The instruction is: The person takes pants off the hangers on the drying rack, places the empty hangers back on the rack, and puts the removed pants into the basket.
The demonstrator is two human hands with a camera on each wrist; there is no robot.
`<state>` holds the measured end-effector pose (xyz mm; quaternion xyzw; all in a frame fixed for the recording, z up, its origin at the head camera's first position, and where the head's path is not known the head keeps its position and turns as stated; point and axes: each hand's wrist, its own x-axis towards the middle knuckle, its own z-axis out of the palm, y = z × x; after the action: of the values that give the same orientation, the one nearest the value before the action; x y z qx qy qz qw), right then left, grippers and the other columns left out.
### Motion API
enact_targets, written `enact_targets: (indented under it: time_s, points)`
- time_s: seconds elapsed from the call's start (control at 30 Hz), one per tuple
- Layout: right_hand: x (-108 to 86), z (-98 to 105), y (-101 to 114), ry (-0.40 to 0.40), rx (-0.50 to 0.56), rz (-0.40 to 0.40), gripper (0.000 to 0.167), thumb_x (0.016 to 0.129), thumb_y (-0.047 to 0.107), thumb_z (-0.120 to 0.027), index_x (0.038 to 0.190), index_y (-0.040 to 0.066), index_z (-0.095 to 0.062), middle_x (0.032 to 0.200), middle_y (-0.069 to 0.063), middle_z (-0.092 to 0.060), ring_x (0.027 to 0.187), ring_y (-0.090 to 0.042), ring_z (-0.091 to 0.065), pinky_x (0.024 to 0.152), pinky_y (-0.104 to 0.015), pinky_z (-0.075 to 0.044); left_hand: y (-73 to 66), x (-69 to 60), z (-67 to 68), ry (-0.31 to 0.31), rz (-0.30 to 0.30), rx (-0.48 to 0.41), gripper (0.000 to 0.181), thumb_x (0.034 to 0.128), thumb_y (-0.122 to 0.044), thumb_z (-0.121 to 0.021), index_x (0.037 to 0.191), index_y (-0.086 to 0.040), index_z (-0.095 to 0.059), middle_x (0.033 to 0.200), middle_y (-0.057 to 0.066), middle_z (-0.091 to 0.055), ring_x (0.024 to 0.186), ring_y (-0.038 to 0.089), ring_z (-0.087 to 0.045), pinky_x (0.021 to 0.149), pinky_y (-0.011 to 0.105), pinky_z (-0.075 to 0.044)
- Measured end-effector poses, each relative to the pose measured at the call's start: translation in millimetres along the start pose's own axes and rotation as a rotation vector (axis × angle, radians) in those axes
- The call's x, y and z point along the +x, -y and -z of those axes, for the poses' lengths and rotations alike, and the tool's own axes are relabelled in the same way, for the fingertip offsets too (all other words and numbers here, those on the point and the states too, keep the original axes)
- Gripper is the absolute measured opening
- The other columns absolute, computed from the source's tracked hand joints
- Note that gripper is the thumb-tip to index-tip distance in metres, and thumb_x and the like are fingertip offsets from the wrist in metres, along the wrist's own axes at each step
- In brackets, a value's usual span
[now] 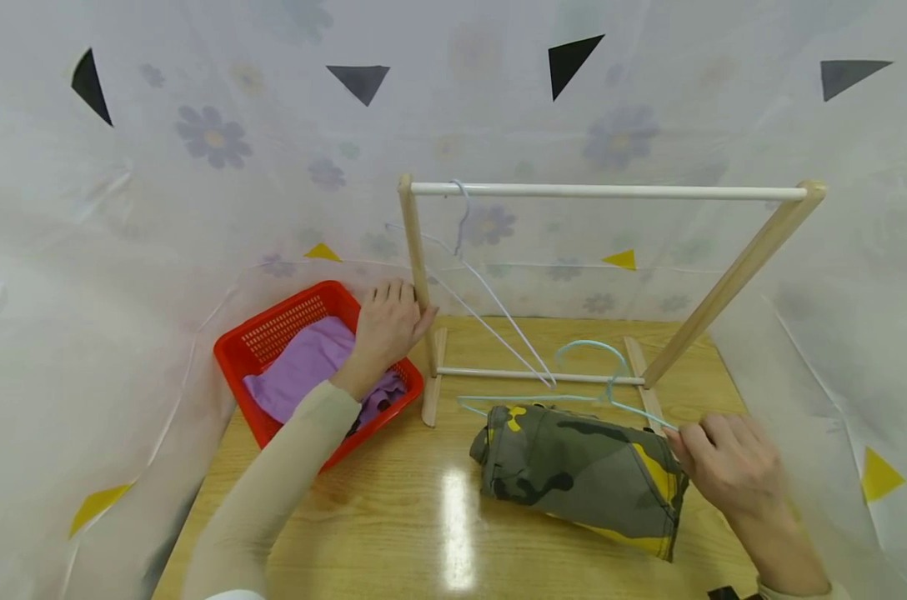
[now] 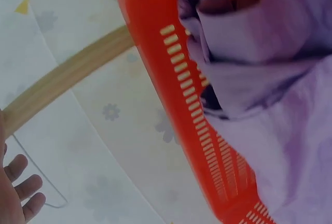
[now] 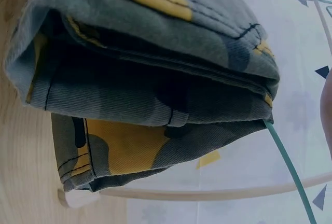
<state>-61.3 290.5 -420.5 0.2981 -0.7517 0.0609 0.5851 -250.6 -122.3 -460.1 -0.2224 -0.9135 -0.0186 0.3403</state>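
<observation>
Beige sleeve (image 1: 269, 487): nearest the lens, slanting across in front of the red basket, smooth and close-fitting on the left arm.
Right hand (image 1: 734, 467): fingers curled, pinching the mint hanger (image 1: 532, 397) by its right shoulder, just beside the folded cloth.
Camouflage garment (image 1: 584, 475): over the table, before the rack, immediately left of those right fingers! Long axis left to right, right end dipping toward the person; the right hand is clearly nearer. Whether it touches the tabletop, cannot tell.
Hook (image 1: 590, 342): what matters most, by the look of it; it points away from the person, tip curling left, below the white top rail (image 1: 611, 192) and well apart from it.
Left hand (image 1: 386, 327): round the rack's left upright (image 1: 414, 242), thumb across the near side, fingertips loosely bent in the wrist view.
Garment cloth: sturdy ribbed twill, grey-green with yellow and black patches, stitched seams, folded into a thick bundle.
Rack (image 1: 739, 275): pale squared timber, smooth round rails.
Lilac hanger (image 1: 498, 306): thin wire, bare, hooked near the rail's left end.
Red basket (image 1: 284, 329): slotted plastic walls, soft crumpled purple cloth (image 1: 307, 367) inside.
Table (image 1: 378, 500): glossy yellow wood grain, one bright streak of glare.
</observation>
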Motion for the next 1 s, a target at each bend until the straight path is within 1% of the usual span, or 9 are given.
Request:
enact_targets:
  time_s: [0.17,0.27,0.37,0.43,0.5,0.67,0.87,0.93,1.0]
  points:
    - [6.2,-3,5,0.022,-0.004,-0.02,0.063,0.113,0.038,-0.046,0.059,0.007,-0.034,0.055,-0.005,-0.026,0.045,-0.019,-0.018,0.044,-0.035,-0.014,-3.4,-7.6,14.6,-0.02,0.079,-0.165,0.048,0.0987,-0.048,-0.063,0.109,-0.001,-0.061,0.1,0.016,-0.066,0.093,0.036,-0.064,0.081,0.046,-0.051]
    - [9.8,-5,6,0.028,-0.012,-0.015,0.063,0.113,0.038,-0.046,0.059,0.007,-0.034,0.055,-0.005,-0.027,0.045,-0.02,-0.018,0.044,-0.035,-0.014,-7.3,-11.8,25.1,-0.09,0.085,-0.232,0.052,0.1011,-0.051,-0.059,0.112,0.0,-0.062,0.105,0.018,-0.067,0.096,0.037,-0.063,0.082,0.047,-0.051]
    - [13.3,-7,8,0.029,-0.013,-0.006,0.063,0.113,0.037,-0.046,0.059,0.007,-0.034,0.055,-0.005,-0.027,0.044,-0.019,-0.018,0.044,-0.033,-0.013,-13.2,-18.5,35.4,-0.186,0.055,-0.272,0.062,0.1062,-0.057,-0.048,0.111,0.002,-0.063,0.104,0.018,-0.069,0.094,0.037,-0.062,0.079,0.046,-0.05]
    - [15.3,-9,9,0.03,-0.009,-0.005,0.063,0.113,0.037,-0.047,0.059,0.006,-0.035,0.055,-0.005,-0.027,0.044,-0.019,-0.018,0.044,-0.033,-0.013,-18.2,-25.3,41.8,-0.255,0.015,-0.297,0.069,0.1078,-0.061,-0.04,0.108,0.003,-0.064,0.101,0.018,-0.071,0.091,0.037,-0.062,0.076,0.045,-0.05]
    - [17.1,-9,11,0.039,-0.009,-0.01,0.063,0.113,0.037,-0.046,0.06,0.006,-0.036,0.055,-0.006,-0.028,0.044,-0.02,-0.02,0.044,-0.034,-0.015,-23.3,-33.1,46.8,-0.33,-0.045,-0.323,0.07,0.1078,-0.062,-0.039,0.102,0.003,-0.065,0.094,0.017,-0.071,0.085,0.035,-0.063,0.073,0.044,-0.05]
    - [22.3,-10,16,0.052,-0.001,-0.028,0.063,0.114,0.037,-0.045,0.06,0.006,-0.037,0.054,-0.006,-0.029,0.043,-0.021,-0.023,0.042,-0.036,-0.019,-36.2,-48.7,55.8,-0.481,-0.242,-0.35,0.061,0.1077,-0.055,-0.044,0.09,-0.001,-0.067,0.085,0.012,-0.072,0.076,0.029,-0.066,0.068,0.04,-0.053]
    - [29.1,-13,21,0.055,0.008,-0.034,0.062,0.114,0.037,-0.045,0.06,0.007,-0.036,0.055,-0.005,-0.028,0.044,-0.019,-0.021,0.043,-0.037,-0.02,-58.6,-55.3,62.1,-0.569,-0.486,-0.329,0.055,0.1074,-0.052,-0.046,0.085,-0.006,-0.067,0.079,0.006,-0.072,0.071,0.022,-0.066,0.065,0.033,-0.056]
    - [30.4,-15,23,0.051,0.01,-0.036,0.062,0.114,0.037,-0.045,0.06,0.007,-0.036,0.055,-0.004,-0.028,0.045,-0.018,-0.02,0.043,-0.036,-0.02,-67.9,-56.3,62.6,-0.576,-0.541,-0.325,0.054,0.107,-0.052,-0.047,0.084,-0.007,-0.067,0.078,0.005,-0.071,0.07,0.02,-0.066,0.066,0.032,-0.057]
    - [31.1,-16,25,0.047,0.011,-0.04,0.062,0.114,0.037,-0.045,0.06,0.007,-0.036,0.055,-0.004,-0.028,0.045,-0.018,-0.02,0.043,-0.036,-0.019,-76.9,-59.3,61.6,-0.548,-0.577,-0.326,0.053,0.1056,-0.053,-0.049,0.085,-0.009,-0.067,0.08,0.003,-0.071,0.071,0.019,-0.066,0.067,0.032,-0.057]
